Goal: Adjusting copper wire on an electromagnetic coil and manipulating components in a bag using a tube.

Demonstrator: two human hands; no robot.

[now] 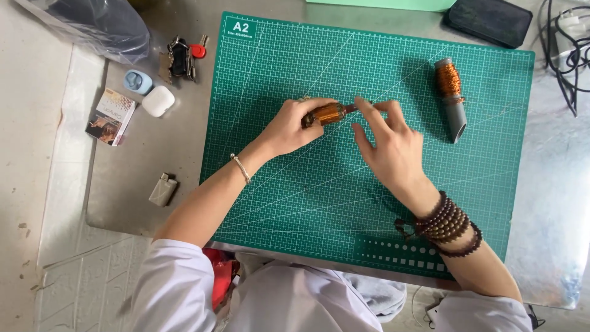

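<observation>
**Copper-wound coil held over cutting mat**

The left hand [294, 126] grips a small copper-wound coil [326, 114], its fingers closed around the coil's left end. The right hand [390, 147] meets the coil's right end, thumb and forefinger pinching at its tip, the other fingers loosely spread. The coil is held just above the upper middle of the green cutting mat [344, 203] on the bench [153, 154]. A grey tube wound with copper wire [450, 98] lies on the mat, well apart to the right. A white earbud case [158, 101] sits left of the mat.
</observation>
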